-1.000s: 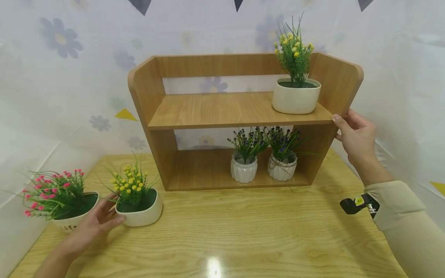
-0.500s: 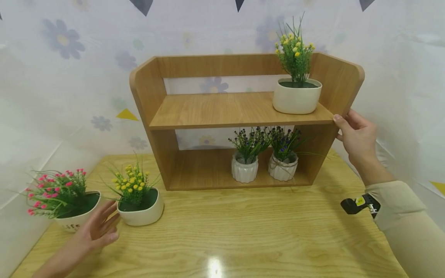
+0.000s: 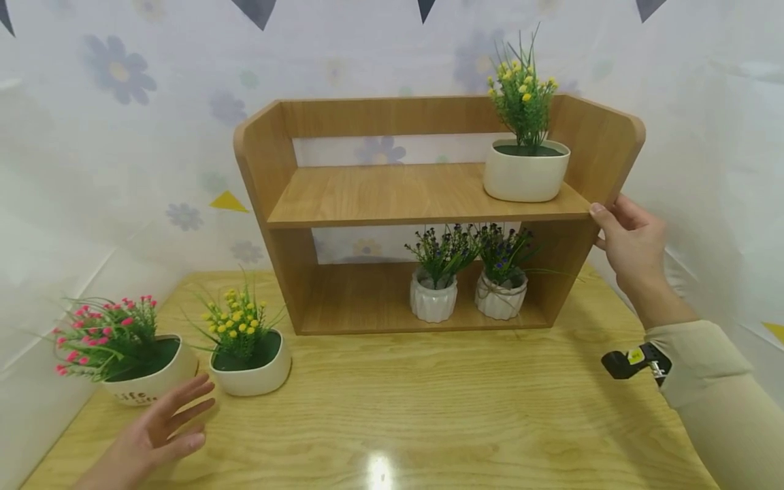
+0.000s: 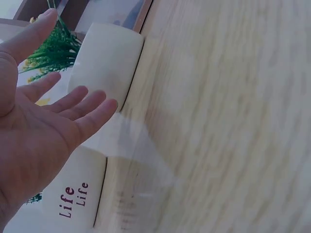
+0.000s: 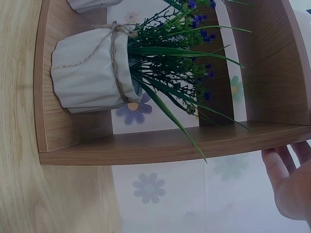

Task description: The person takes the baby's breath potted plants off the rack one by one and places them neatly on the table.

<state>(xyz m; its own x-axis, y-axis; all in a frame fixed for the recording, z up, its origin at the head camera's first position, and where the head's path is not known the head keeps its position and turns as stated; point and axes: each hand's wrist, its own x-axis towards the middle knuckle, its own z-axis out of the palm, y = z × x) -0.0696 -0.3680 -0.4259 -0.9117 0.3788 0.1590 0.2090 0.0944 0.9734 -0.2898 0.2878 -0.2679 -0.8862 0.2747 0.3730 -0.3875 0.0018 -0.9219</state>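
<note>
My left hand (image 3: 150,435) hovers over the table with its fingers spread and nothing in it. It is in front of a white oval pot of pink flowers (image 3: 137,381) lettered "Life" and a white oval pot of yellow flowers (image 3: 254,374). A gap shows between its fingertips and the yellow-flowered pot. My right hand (image 3: 633,241) grips the right side panel of a two-tier wooden shelf (image 3: 392,222), thumb on the front edge and fingers round the outer face. In the right wrist view, the fingers (image 5: 274,170) touch that panel.
Another white pot of yellow flowers (image 3: 527,173) stands at the right of the upper tier. Below it are two ribbed white pots with purple flowers, one plain (image 3: 433,299) and one tied with twine (image 3: 501,299). The wooden table (image 3: 429,401) meets fabric walls.
My left hand has let go of the yellow-flowered pot and drawn back toward me, its fingers spreading. The right hand has kept its grip on the shelf.
</note>
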